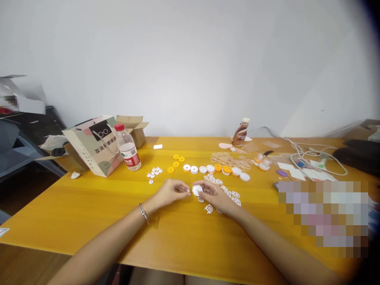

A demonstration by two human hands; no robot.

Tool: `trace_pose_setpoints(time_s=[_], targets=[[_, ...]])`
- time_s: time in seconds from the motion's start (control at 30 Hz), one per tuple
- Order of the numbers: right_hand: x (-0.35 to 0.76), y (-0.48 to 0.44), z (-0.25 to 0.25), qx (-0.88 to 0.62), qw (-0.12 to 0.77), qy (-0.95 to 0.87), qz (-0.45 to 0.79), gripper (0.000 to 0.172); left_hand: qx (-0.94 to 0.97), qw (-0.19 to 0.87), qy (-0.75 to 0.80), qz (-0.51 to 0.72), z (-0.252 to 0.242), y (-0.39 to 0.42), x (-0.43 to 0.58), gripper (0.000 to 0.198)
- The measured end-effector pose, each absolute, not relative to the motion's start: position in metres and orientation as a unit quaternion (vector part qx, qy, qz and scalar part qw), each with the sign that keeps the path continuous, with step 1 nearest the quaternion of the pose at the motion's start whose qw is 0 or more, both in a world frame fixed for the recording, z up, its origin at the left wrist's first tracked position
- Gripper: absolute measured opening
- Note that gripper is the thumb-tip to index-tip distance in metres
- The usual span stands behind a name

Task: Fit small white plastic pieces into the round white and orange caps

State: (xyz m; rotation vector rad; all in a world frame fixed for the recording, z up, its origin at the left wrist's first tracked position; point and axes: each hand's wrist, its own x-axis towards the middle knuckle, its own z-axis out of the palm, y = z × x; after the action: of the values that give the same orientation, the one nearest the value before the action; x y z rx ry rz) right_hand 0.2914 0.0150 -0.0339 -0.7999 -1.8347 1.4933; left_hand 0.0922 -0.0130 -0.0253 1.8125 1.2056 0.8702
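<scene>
My right hand holds a white round disc by its edge, between thumb and fingers. Facing it, my left hand pinches a small white piece, mostly hidden by the fingertips. The two hands are close together but apart. Under and beyond my right hand lie several white spoked plastic pieces. To the left of my left hand is a group of small white pegged parts. Yellow discs lie beyond it, beside a row of white and orange round cases.
Clear rings lie behind the row. A water bottle, a paper bag and a cardboard box stand at the left. A brown drink bottle stands at the back. White cables and cards lie at the right.
</scene>
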Motion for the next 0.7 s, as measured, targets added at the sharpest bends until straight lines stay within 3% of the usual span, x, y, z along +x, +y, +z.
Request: trace_pose_setpoints(time_s=[0.27,0.7], targets=[[0.29,0.011,-0.032,-0.299,0.311,-0.688,0.583,0.03,0.703,0.292,0.485,0.43,-0.019,-0.019,0.098,0.02],[0.288,0.007,-0.033,-0.297,0.3,-0.687,0.592,0.039,0.711,0.3,0.479,0.418,-0.019,-0.022,0.104,0.01]])
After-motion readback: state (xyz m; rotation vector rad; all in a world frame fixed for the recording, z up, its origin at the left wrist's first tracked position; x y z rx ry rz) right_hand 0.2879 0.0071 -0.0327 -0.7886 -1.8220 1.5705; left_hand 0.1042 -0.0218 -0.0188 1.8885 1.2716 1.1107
